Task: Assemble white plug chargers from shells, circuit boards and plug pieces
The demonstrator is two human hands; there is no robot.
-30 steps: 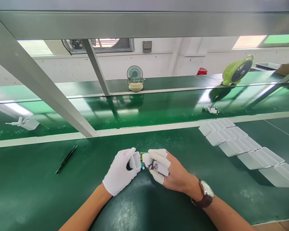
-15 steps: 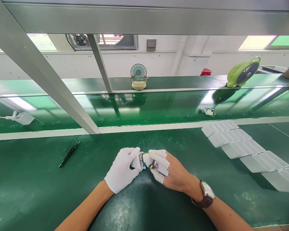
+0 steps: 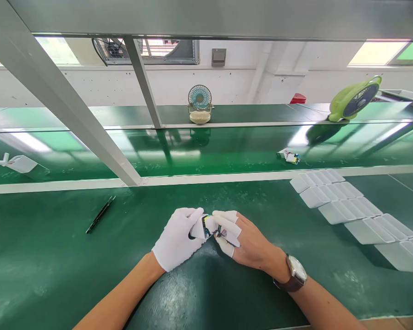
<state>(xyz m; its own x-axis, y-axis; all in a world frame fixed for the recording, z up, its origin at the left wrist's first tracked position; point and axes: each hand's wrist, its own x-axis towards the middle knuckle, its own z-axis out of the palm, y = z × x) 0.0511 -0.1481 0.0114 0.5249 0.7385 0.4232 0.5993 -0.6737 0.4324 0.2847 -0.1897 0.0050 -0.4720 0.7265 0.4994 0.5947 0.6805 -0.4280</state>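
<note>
My left hand (image 3: 177,238), in a white glove, grips a small white plastic housing (image 3: 198,228) just above the green bench (image 3: 55,266). My right hand (image 3: 242,240), with white finger cots and a wristwatch (image 3: 295,274), pinches a small circuit board (image 3: 214,228) with coloured parts. The board's end sits at the mouth of the housing. Both hands meet at the centre of the view, fingers closed around the parts.
Black tweezers (image 3: 100,214) lie to the left. Rows of white housings (image 3: 351,211) lie to the right. On the conveyor belt behind are a loose board assembly (image 3: 289,156) and a white part (image 3: 15,162). Two small fans (image 3: 200,104) (image 3: 354,98) stand beyond; a slanted metal strut (image 3: 65,105) crosses left.
The housing has tilted and closed in on the board, which now sits further into it. Both hands stay in place; my view has shifted slightly.
</note>
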